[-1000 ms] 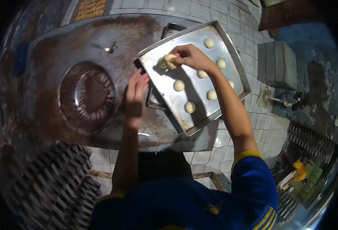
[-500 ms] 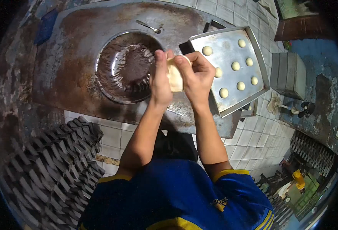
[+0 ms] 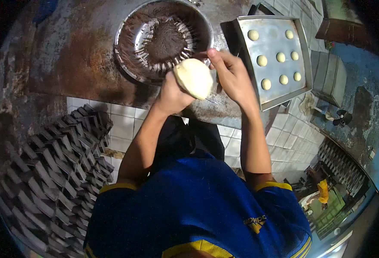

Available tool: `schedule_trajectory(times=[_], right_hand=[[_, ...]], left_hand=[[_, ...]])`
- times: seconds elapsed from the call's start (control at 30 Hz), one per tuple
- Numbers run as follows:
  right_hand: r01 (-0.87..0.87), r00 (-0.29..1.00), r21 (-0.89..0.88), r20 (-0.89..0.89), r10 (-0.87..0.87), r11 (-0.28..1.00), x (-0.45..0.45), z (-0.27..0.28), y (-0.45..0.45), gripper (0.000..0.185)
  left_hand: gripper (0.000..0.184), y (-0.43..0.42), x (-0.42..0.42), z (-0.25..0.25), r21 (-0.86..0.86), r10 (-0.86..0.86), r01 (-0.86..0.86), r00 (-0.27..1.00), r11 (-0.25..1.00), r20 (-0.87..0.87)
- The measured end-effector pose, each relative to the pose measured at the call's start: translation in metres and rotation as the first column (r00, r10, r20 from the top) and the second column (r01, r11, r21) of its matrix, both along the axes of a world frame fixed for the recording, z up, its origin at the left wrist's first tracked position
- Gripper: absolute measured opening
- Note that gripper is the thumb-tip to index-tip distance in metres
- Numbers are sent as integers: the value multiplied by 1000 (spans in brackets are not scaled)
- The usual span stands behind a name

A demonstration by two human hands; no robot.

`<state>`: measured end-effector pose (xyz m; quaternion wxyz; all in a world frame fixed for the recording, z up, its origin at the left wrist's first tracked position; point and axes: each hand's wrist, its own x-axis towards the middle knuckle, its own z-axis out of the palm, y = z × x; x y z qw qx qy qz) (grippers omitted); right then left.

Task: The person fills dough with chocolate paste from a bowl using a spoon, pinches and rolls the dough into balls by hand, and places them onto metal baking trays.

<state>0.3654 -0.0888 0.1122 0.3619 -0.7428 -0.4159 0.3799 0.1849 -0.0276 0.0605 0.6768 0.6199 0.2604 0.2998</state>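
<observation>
My left hand [image 3: 175, 95] is wrapped round a lump of pale dough [image 3: 193, 78], its rounded top bulging out above the fist. Just to the right of the dough is my right hand [image 3: 236, 77], a small gap apart from it. Its thumb is raised and its fingers are loosely bent, partly hidden, with nothing visible in them. Behind the dough stands a metal bowl [image 3: 124, 60] with dark brown crumbly filling [image 3: 165, 42] inside. On the right, a metal baking tray [image 3: 272, 98] bears several small round dough balls [image 3: 280, 57] set apart from each other.
Bowl and tray rest on a worn, stained metal table [image 3: 77, 51]. Another tray edge shows under the baking tray. Many dark stacked metal pieces [image 3: 56, 172] stand at lower left. Stacked grey tins [image 3: 327, 77] are on the right. A person in a yellow top [image 3: 322, 191] is far off.
My hands have come apart: the right one has moved off the dough, while the left keeps hold of it. The view has shifted, so the bowl and tray appear higher and further right.
</observation>
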Motion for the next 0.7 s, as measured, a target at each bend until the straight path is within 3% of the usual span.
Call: schedule_trajectory(times=[0.03, 0.1, 0.13, 0.17, 0.23, 0.27, 0.3, 0.33, 0.37, 0.43, 0.5, 0.53, 0.57, 0.63, 0.67, 0.7], right_hand=[[125, 987, -127, -86, -137, 984, 0, -37, -10, 40], [-55, 914, -240, 378, 146, 969, -5, -150, -71, 36], [-73, 840, -360, 481, 252, 930, -14, -212, -114, 32], [-74, 744, -472, 561, 364, 879, -22, -247, -142, 30], [-65, 785, -571, 478, 395, 819, -43, -237, -155, 26], [-81, 789, -567, 466, 400, 820, -44, -238, -154, 26], [-208, 831, -428, 397, 389, 880, -44, -235, -159, 25], [-306, 864, -265, 326, 383, 915, -48, -223, -155, 23], [-305, 867, -258, 323, 379, 917, -50, -215, -144, 23], [-362, 927, -146, 48, 372, 921, -51, -163, -96, 26], [-314, 914, 114, 307, 267, 942, -55, -138, -45, 31], [-333, 892, 5, 327, 313, 943, -56, -117, -15, 32], [-345, 868, -106, 341, 360, 933, -58, -106, 9, 33], [-407, 817, -61, 421, 393, 911, -57, -156, 36, 34], [-465, 762, -19, 500, 411, 885, -58, -182, 48, 35], [-469, 758, -17, 505, 412, 883, -61, -199, 57, 35]], left_hand=[[44, 2, -11, -7, 4, -27, 27, 998, 1000, -60], [44, 12, -35, -22, 320, -69, 114, 987, 941, -147], [48, 15, -50, -30, 443, -39, 150, 968, 884, -249], [48, 19, -62, -34, 443, -37, 150, 967, 884, -253], [49, 24, -88, -39, 383, 138, 0, 933, 924, -333], [47, 14, -105, -54, 383, 291, -153, 896, 911, -335], [47, 14, -118, -53, 382, 289, -145, 890, 913, -352], [45, 15, -129, -51, 244, 364, -284, 835, 927, -413], [42, 21, -137, -51, 116, 429, -428, 769, 896, -474], [37, 32, -153, -46, 92, 360, -372, 761, 924, -540], [30, 40, -168, -38, 15, 205, -258, 730, 966, -652], [37, 43, -174, -34, -5, 79, -112, 731, 994, -678], [37, 40, -175, -33, -4, 82, -116, 731, 993, -677], [44, 29, -174, -32, -408, 172, -296, 934, 863, -314], [44, 29, -172, -30, -407, 176, -298, 934, 864, -311], [46, 30, -170, -28, -443, 200, -271, 959, 855, -200]])
